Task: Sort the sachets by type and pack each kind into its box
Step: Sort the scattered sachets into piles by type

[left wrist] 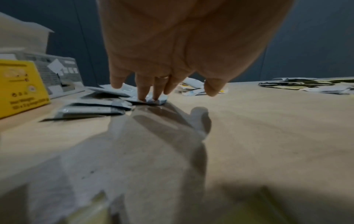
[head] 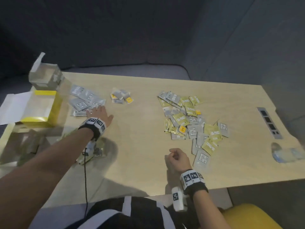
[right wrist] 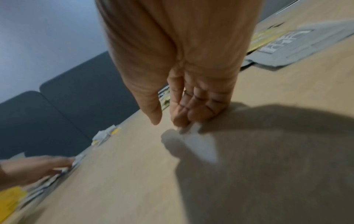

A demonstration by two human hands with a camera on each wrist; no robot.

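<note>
A: Sachets of mixed kinds (head: 191,123) are still heaped on the right half of the bench (head: 140,146), with grey and yellow-green ones overlapping. A sorted grey pile (head: 85,100) is seen at the left, just beside the yellow box (head: 54,106), and a small cluster of white and yellow sachets (head: 121,95) lies between the two heaps.

B: How is the left hand (head: 99,114) placed?

A: Its fingers (left wrist: 146,89) are held straight and spread, and two fingertips are pressed down on the near edge of the grey pile. Nothing is gripped by it.

B: And the right hand (head: 176,158)?

A: It is rested near the mixed heap with the fingers curled under. Something pale shows at the fingertips in the right wrist view, but whether a sachet is held cannot be told.

B: Which step is judged to be in hand?

A: Sorting, most likely; a grey sachet appears to be set onto its pile. The open grey box (head: 44,78) behind the yellow one seems not yet packed, though its inside is poorly seen.

B: What is called for next?

A: Another sachet would be drawn from the mixed heap. One alone should be lifted, since they overlap and may drag their neighbours.
</note>
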